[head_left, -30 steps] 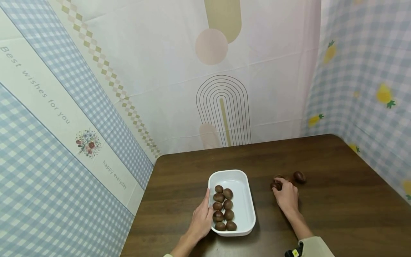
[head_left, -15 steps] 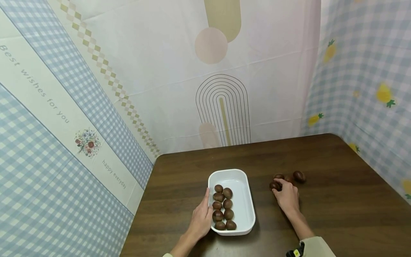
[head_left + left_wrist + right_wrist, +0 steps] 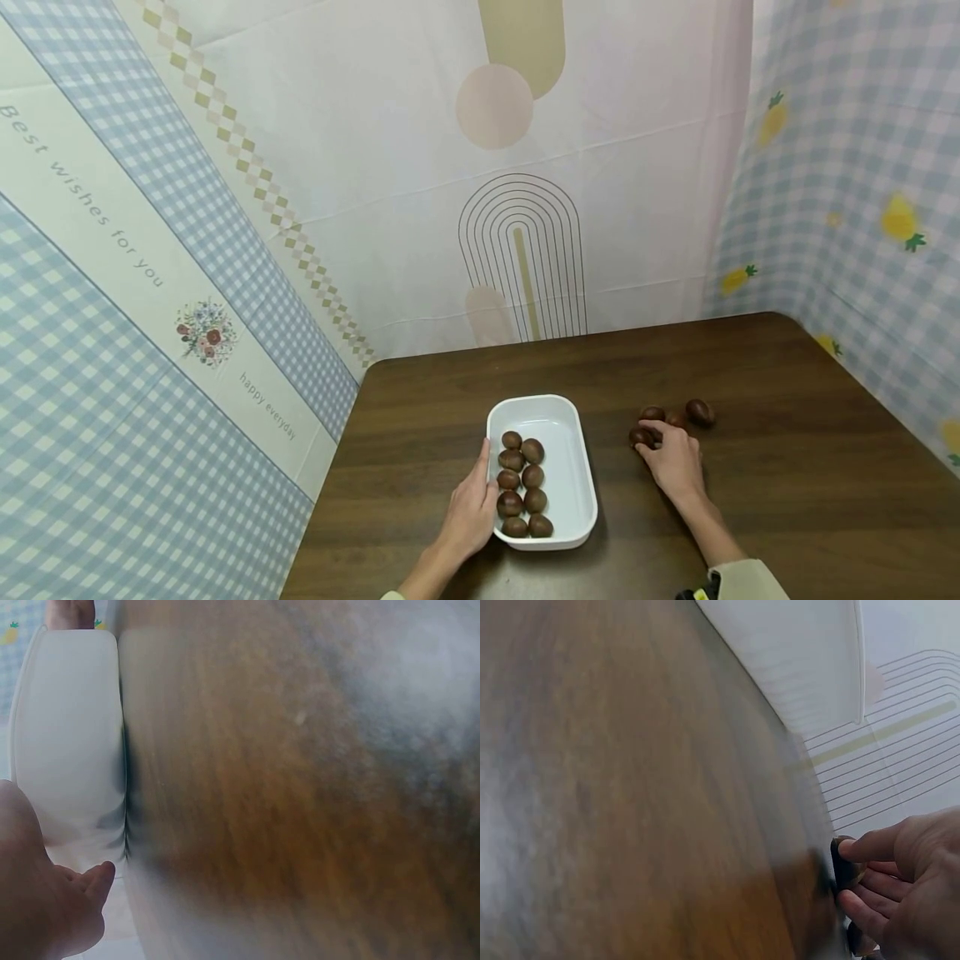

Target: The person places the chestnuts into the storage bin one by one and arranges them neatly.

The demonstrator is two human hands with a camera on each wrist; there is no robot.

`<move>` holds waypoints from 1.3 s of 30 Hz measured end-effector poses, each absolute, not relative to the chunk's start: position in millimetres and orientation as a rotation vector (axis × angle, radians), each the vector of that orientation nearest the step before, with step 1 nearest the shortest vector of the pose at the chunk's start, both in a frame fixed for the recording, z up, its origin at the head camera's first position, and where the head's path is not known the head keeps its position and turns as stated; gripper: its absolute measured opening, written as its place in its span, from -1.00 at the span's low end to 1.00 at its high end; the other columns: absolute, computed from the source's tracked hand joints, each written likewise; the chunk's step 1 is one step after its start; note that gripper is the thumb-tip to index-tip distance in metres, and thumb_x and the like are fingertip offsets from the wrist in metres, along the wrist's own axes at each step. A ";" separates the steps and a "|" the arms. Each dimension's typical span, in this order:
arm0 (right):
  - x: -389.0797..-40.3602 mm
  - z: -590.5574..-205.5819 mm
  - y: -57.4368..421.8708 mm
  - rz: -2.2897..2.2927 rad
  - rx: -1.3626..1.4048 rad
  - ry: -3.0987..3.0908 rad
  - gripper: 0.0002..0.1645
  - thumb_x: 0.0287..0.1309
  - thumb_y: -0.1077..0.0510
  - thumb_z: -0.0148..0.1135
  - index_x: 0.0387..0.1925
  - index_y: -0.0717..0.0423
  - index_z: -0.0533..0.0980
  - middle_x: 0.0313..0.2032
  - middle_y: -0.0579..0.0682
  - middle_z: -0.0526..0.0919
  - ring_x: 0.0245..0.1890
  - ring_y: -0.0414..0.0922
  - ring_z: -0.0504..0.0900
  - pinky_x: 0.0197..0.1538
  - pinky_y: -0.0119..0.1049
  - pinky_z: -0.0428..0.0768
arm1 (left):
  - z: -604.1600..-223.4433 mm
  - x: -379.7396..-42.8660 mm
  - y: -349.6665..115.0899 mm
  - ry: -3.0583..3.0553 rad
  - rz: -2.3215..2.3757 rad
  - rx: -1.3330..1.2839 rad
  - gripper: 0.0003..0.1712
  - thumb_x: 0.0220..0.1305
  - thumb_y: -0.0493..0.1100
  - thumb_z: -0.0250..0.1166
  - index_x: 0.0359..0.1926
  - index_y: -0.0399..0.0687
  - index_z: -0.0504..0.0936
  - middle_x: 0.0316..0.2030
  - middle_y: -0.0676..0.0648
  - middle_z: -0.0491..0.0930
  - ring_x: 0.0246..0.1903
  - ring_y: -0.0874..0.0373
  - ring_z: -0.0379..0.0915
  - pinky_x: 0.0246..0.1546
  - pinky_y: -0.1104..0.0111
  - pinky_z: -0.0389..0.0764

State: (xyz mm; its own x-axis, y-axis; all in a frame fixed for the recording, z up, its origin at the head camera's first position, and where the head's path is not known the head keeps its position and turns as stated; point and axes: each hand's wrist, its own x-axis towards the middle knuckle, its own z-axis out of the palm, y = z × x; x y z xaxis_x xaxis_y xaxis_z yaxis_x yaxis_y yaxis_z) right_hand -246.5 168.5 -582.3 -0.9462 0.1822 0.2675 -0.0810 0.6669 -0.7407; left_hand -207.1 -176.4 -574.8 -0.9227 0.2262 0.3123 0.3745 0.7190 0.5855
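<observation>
A white rectangular dish (image 3: 573, 492) stands on the table, with several brown chestnuts (image 3: 535, 500) lined up in two columns along its left side. My left hand (image 3: 470, 510) holds the dish's left wall, thumb at the rim and a finger stretched along the outside. To the right of the dish, my right hand (image 3: 675, 462) pinches a chestnut (image 3: 639, 437) between thumb and fingers, low over the table. The right wrist view shows this chestnut (image 3: 847, 866) at the fingertips, partly covered. More chestnuts (image 3: 701, 412) lie just beyond the hand, one partly hidden by it.
The dark wooden table (image 3: 810, 483) has rounded far corners. A patterned white cloth (image 3: 375, 208) hangs behind it, with checked cloths on the left and right. The dish's right half shows its bare white floor (image 3: 566, 467).
The right hand has shifted very slightly toward me, with the chestnut at its fingertips moving slightly left and nearer. The left hand, the dish and its chestnuts stay in place.
</observation>
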 end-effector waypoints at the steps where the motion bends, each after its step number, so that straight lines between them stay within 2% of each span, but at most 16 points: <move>1: -246.2 -581.4 168.0 1.164 -0.074 -2.564 -0.57 0.16 0.36 0.48 0.09 0.37 0.69 -0.07 0.41 0.76 -0.24 0.22 0.81 -0.07 0.30 0.66 | -574.7 -207.0 -176.4 -2.704 -0.992 -0.480 -0.22 0.47 -0.35 0.04 0.66 -0.25 0.12 0.45 -0.32 0.44 0.34 -0.19 0.49 0.28 -0.10 0.54; 15: -250.4 -550.6 147.8 1.204 -0.051 -2.530 -0.56 0.19 0.32 0.50 0.12 0.31 0.70 0.01 0.38 0.75 -0.09 0.25 0.79 0.03 0.26 0.66 | -574.5 -205.8 -177.9 -2.719 -1.010 -0.462 -0.22 0.49 -0.35 0.04 0.67 -0.22 0.11 0.47 -0.30 0.41 0.35 -0.19 0.47 0.29 -0.10 0.52; 22: -261.1 -536.6 125.4 1.245 0.008 -2.449 -0.57 0.15 0.35 0.51 0.08 0.32 0.71 -0.06 0.34 0.78 -0.14 0.22 0.82 0.01 0.20 0.70 | -573.7 -205.2 -178.3 -2.726 -1.012 -0.456 -0.23 0.50 -0.34 0.04 0.67 -0.23 0.11 0.47 -0.31 0.41 0.37 -0.21 0.46 0.31 -0.11 0.50; 31: -274.7 -531.6 98.4 1.327 0.013 -2.387 -0.57 0.16 0.35 0.51 0.09 0.32 0.71 -0.06 0.33 0.79 -0.12 0.22 0.81 0.00 0.15 0.72 | -576.0 -206.3 -177.6 -2.706 -0.980 -0.485 -0.25 0.50 -0.35 0.05 0.65 -0.28 0.14 0.41 -0.35 0.47 0.30 -0.22 0.53 0.24 -0.12 0.56; 39: -280.0 -530.0 77.0 1.354 0.022 -2.394 -0.57 0.18 0.36 0.51 0.10 0.31 0.71 -0.03 0.33 0.78 -0.11 0.22 0.81 0.00 0.13 0.73 | -575.8 -207.8 -177.5 -2.715 -0.986 -0.480 -0.25 0.51 -0.33 0.04 0.66 -0.26 0.13 0.43 -0.33 0.45 0.31 -0.21 0.52 0.25 -0.12 0.55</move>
